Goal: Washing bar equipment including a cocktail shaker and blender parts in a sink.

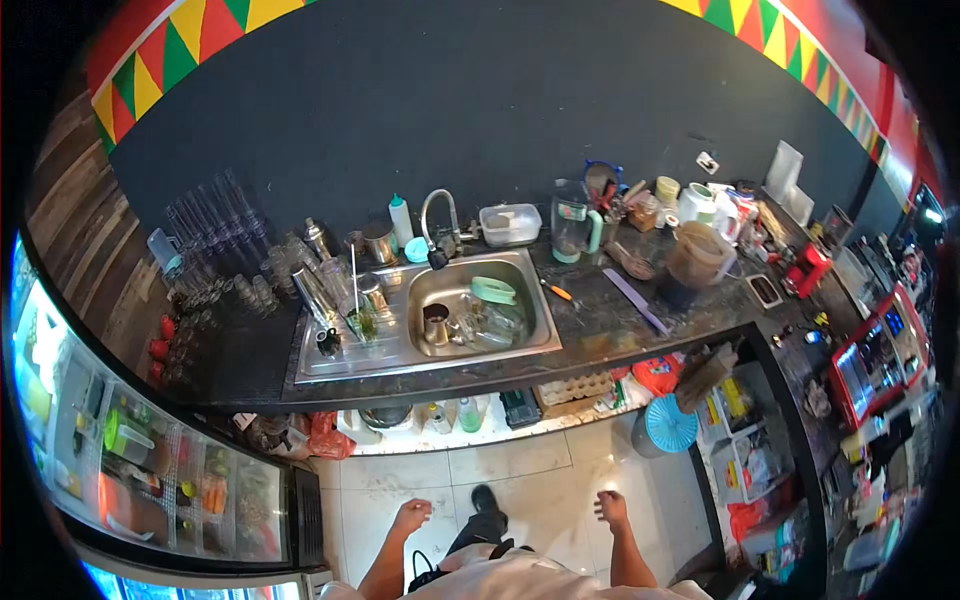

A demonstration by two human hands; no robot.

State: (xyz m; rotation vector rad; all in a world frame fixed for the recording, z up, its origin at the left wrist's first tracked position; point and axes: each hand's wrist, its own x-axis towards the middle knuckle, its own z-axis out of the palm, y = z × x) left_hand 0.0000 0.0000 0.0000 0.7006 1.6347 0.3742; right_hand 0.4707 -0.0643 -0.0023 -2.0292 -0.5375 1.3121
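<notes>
Both my hands hang over the pale tiled floor (390,475), short of the counter. My left hand (412,516) holds nothing, its fingers loosely bent and apart. Off to the right, my right hand (611,508) is likewise bare, with fingers slightly spread. Ahead stands a steel sink (545,315) set in the dark counter. Inside it lie a metal cup (436,325), a light green lid-like piece (493,290) and clear containers (495,325). A black-headed faucet (437,210) arches over the basin. My hands touch none of these.
Many drinking glasses (225,225) crowd the counter's left end. Right of the sink are an orange-handled tool (556,290), a purple strip (636,300), a blender jug (572,225) and a brown pitcher (697,260). A glass-fronted fridge (170,480) flanks the left; a blue-lidded bin (671,425) stands below the counter.
</notes>
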